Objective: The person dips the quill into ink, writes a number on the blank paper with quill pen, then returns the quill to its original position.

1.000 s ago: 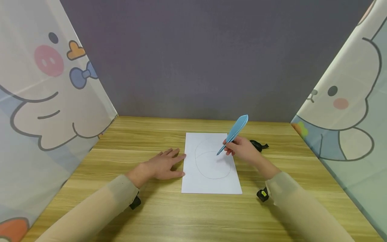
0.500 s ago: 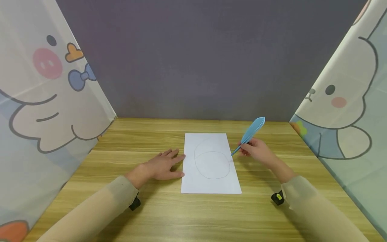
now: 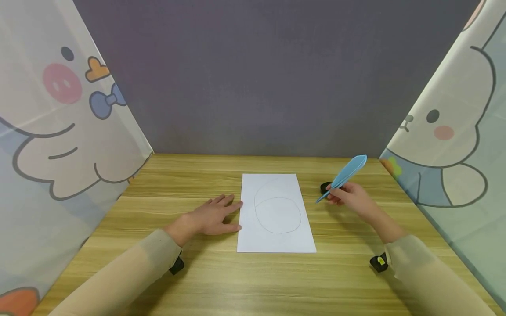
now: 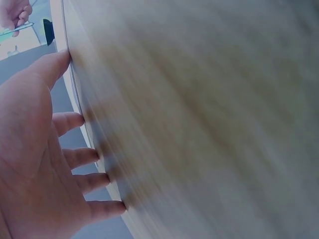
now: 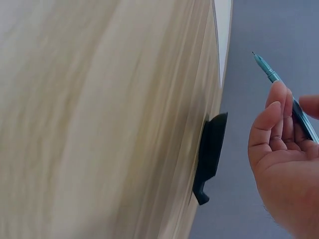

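The right hand [image 3: 349, 195] pinches a blue feather pen [image 3: 343, 176] low on its shaft, held above the tabletop [image 3: 197, 272] right of the paper [image 3: 276, 213] (probably light, stiff, easily bent vane). The left hand [image 3: 213, 217] lies flat beside the paper.

A light-blue feather-shaped pen [image 3: 343, 177], tilted with its tip down-left, is held above the table right of the white sheet [image 3: 276, 213].
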The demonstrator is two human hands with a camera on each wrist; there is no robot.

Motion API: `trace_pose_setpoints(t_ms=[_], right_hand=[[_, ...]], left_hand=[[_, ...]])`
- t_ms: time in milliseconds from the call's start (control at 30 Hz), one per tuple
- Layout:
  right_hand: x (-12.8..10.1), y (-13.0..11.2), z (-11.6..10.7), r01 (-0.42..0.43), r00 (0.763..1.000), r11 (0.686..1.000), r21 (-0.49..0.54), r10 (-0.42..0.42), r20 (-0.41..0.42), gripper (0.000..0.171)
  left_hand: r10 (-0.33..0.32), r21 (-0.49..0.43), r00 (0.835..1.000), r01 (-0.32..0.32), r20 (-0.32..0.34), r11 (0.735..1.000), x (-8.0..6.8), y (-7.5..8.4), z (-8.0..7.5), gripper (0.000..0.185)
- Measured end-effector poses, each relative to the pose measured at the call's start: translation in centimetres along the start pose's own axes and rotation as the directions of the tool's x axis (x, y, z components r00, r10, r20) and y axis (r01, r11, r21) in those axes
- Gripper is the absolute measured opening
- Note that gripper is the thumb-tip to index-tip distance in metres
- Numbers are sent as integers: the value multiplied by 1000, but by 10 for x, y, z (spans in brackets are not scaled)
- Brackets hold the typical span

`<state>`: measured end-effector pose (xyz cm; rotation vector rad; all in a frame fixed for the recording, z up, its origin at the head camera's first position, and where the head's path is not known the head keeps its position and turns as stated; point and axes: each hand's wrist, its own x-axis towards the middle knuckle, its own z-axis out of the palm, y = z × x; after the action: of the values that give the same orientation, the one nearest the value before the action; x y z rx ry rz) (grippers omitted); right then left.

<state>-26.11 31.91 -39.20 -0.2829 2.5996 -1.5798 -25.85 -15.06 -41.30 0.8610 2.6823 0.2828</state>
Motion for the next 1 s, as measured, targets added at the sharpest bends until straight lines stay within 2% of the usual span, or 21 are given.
trace_pose_setpoints(t_ms=[400, 633, 833, 1000], right_hand=[[-7, 6, -17, 19, 999, 1000, -10, -20, -48, 51], [-11, 8, -21, 42, 999, 999, 26, -42, -14, 49], [-13, 10, -26, 129, 992, 991, 22, -129, -11, 46], [-13, 12, -32, 223, 974, 971, 81, -224, 7, 29]], left_hand=[[-7, -4, 1000, 7, 8, 1000, 0, 0, 0, 83], [-16, -5, 1000, 16, 13, 1000, 1, -1, 1, 83], [-18, -5, 1000, 18, 12, 1000, 1, 0, 0, 83], [-12, -7, 1000, 12, 5, 1000, 1, -1, 0, 83]])
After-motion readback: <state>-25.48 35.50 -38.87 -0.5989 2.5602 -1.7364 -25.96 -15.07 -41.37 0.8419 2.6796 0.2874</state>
